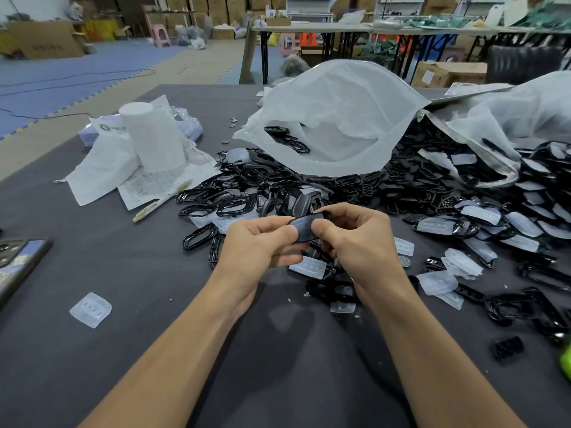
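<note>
Both hands, left hand [262, 242] and right hand [355, 239], pinch one small curved black plastic shell [304, 228] between them above the dark table [154, 273], where steady, even thumb pressure along its edges would likely seat it cleanly.

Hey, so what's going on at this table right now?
A person pinches one small black plastic piece between the left hand and right hand, just above the dark table. Behind it lies a heap of black frames beside an open white bag, with clear pads scattered to the right.
</note>
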`<state>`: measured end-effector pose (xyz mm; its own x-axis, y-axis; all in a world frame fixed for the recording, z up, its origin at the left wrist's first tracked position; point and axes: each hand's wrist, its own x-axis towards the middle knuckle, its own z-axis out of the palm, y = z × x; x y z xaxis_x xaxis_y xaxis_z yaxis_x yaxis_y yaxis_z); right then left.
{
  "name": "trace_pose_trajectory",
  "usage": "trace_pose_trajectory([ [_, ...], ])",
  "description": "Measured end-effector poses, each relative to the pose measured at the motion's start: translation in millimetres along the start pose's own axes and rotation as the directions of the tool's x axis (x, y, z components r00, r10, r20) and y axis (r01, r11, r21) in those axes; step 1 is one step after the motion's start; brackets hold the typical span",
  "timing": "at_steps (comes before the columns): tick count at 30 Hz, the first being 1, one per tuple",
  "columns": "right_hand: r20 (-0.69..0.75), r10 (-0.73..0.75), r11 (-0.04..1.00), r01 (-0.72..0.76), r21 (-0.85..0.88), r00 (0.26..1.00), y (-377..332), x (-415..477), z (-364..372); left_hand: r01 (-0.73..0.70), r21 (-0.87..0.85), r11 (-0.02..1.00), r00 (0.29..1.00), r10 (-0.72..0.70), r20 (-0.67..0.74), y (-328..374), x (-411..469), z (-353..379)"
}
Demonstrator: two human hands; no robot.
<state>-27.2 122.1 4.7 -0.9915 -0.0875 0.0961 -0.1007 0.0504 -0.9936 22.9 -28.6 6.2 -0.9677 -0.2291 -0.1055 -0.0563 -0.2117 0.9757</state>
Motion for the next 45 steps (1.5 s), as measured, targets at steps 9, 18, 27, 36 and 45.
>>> trace_pose_trajectory([
  [9, 0.016, 0.034, 0.999, -0.033, -0.042, 0.999, -0.2, -0.1, 1.1, 0.0, 0.057, 0.998, 0.999, -0.002, 0.038, 0.2, 0.0, 0.9],
  [18, 0.056, 0.065, 0.997, -0.067, 0.027, 0.996, -2.2, -0.3, 0.3, 0.013, 0.063, 0.998, 1.0, -0.012, -0.02, -1.5, 0.1, 2.9],
  [27, 0.096, 0.064, 0.998, -0.063, -0.012, 0.993, -3.2, -3.2, 3.1, -0.018, 0.083, 0.996, 0.997, 0.023, -0.067, -0.7, -0.3, 4.2],
  [36, 0.078, 0.089, 0.996, -0.091, 0.021, 0.993, -5.5, -3.1, 1.7, 0.038, 0.059, 0.998, 0.999, -0.038, 0.002, 2.3, -1.8, 3.0],
  [45, 0.066, 0.125, 0.992, -0.125, 0.009, 0.99, -6.3, -3.4, 2.4, -0.099, 0.192, 0.976, 0.984, 0.125, -0.127, -3.7, -1.0, 9.1],
])
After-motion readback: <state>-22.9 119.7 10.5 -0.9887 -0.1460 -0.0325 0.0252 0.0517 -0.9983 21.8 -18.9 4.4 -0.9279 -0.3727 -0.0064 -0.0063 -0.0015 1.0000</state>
